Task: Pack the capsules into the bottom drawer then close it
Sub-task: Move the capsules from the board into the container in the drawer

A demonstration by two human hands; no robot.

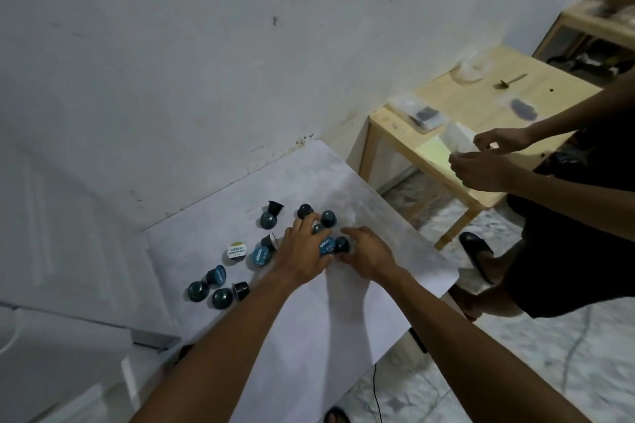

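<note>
Several dark blue coffee capsules lie scattered on a white sheet (309,312) that covers a low surface. My left hand (302,252) rests flat over a cluster of them, its fingers touching a capsule (304,210) and a blue-lidded capsule (326,245). My right hand (369,252) curls around a dark capsule (342,244) beside the left hand. Loose capsules lie to the left: a white-lidded capsule (237,251), a blue-lidded one (260,256), and a group near the sheet's left part (220,297). No drawer is visible.
A white wall stands behind the sheet. A wooden side table (481,113) with bags and a spoon stands at the right. Another person (567,216) stands close to the sheet's right edge, hands holding a plastic bag (457,137). A white unit (68,354) sits at lower left.
</note>
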